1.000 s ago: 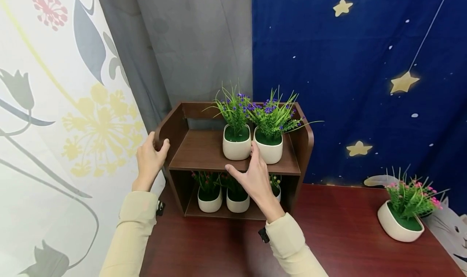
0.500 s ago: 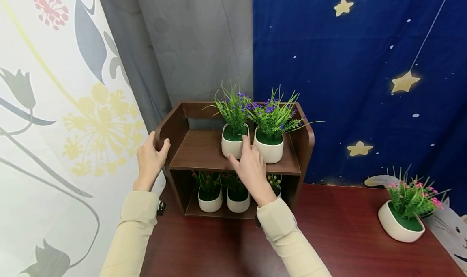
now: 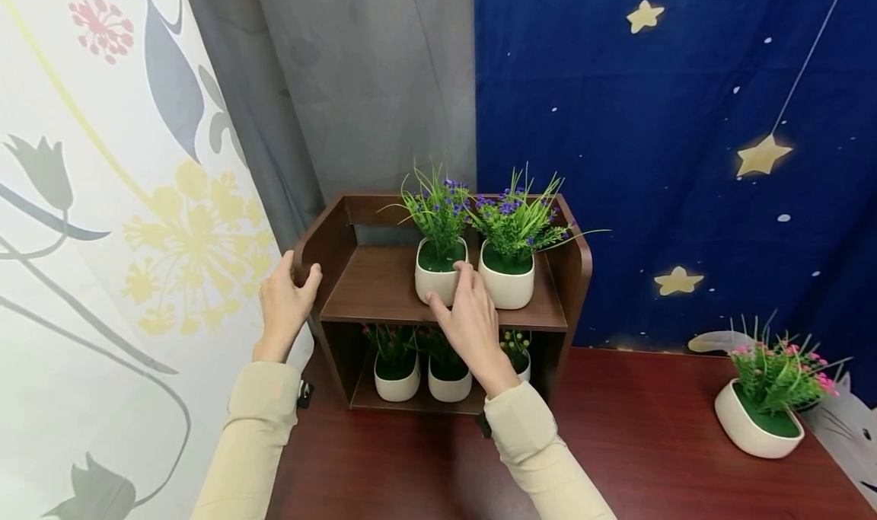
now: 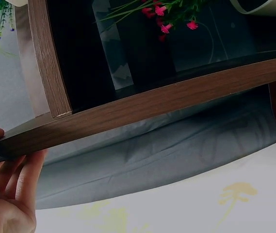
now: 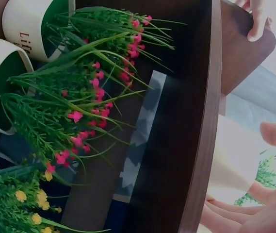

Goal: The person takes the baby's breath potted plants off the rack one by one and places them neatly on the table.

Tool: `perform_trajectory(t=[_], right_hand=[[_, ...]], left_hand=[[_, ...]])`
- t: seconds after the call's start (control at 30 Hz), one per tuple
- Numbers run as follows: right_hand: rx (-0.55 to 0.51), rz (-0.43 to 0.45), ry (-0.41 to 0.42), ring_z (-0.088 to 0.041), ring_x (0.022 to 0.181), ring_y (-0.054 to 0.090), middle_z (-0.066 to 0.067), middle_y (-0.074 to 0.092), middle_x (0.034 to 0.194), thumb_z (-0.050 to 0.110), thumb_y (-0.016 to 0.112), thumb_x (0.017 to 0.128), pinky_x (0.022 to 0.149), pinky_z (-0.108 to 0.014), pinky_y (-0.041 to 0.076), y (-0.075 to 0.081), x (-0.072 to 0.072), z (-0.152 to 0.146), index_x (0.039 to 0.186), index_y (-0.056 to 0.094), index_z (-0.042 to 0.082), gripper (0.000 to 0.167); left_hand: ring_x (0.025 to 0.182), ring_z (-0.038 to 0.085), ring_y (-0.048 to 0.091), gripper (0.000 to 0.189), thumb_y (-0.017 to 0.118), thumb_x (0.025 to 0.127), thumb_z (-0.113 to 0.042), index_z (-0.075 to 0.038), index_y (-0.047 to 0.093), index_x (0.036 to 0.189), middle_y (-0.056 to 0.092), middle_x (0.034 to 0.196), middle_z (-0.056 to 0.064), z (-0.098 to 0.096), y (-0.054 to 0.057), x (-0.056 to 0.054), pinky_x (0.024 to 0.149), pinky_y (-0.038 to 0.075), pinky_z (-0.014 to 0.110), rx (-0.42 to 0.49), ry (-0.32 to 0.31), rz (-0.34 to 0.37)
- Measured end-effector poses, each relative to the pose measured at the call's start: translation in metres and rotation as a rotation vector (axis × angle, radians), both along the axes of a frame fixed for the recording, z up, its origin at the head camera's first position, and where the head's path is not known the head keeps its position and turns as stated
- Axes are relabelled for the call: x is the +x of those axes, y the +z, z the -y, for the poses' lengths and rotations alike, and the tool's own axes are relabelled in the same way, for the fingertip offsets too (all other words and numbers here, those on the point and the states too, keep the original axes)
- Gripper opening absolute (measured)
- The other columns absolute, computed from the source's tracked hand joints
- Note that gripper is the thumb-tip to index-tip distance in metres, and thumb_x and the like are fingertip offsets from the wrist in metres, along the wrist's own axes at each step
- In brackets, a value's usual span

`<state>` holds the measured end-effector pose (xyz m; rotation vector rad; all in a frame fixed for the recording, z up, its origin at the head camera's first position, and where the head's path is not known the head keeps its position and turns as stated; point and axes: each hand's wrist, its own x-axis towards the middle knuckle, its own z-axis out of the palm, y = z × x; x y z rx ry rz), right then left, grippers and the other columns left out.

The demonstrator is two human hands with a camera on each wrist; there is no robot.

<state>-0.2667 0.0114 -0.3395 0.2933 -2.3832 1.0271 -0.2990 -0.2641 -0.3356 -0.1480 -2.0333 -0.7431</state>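
Just left of the fingers of the right hand [image 3: 470, 318] stands a white flowerpot [image 3: 432, 282] on the shelf [image 3: 373, 288], upright, its tall axis running up past the fingertips; the thumb lies at its front, the fingers at its right side, spread apart, though whether they grip it I cannot tell; a second flowerpot [image 3: 509, 290] sits just right of those fingers; the left hand [image 3: 283, 307], well apart farther left, holds the shelf's side panel [image 3: 333, 242], so the right hand is nearer.
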Motion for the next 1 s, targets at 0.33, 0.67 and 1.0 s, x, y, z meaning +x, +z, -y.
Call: perform_trajectory(t=[0.33,0.67,1.0], right_hand=[[-0.077,-0.068,-0.009,-0.031,0.111,0.051,-0.017,0.044,0.131,0.039,0.07,0.08,0.085,-0.046,0.044,-0.007,0.003,0.003,0.137,0.035,0.005,0.075],[-0.144,-0.076,-0.088,-0.033,0.121,0.043,-0.021,0.04,0.134,0.04,0.075,0.075,0.094,-0.046,0.038,-0.016,-0.01,0.019,0.14,0.027,-0.004,0.091],[-0.177,-0.082,-0.128,-0.033,0.112,0.05,-0.02,0.046,0.129,0.04,0.076,0.074,0.088,-0.046,0.041,-0.02,-0.015,0.024,0.138,0.028,-0.002,0.09]], left_hand=[[0.041,0.009,0.035,0.016,0.062,0.084,-0.014,-0.006,0.05,0.077,0.043,0.048,0.003,0.0,0.0,-0.001,0.046,0.03,0.033,0.004,0.006,0.002],[0.04,0.0,0.031,0.015,0.063,0.084,-0.012,-0.006,0.051,0.076,0.044,0.048,0.003,0.0,-0.001,-0.001,0.045,0.03,0.032,0.006,0.005,0.001],[0.041,0.008,0.036,0.016,0.063,0.083,-0.012,-0.005,0.05,0.076,0.045,0.048,0.005,-0.002,-0.002,-0.003,0.046,0.031,0.033,0.005,0.006,-0.019]])
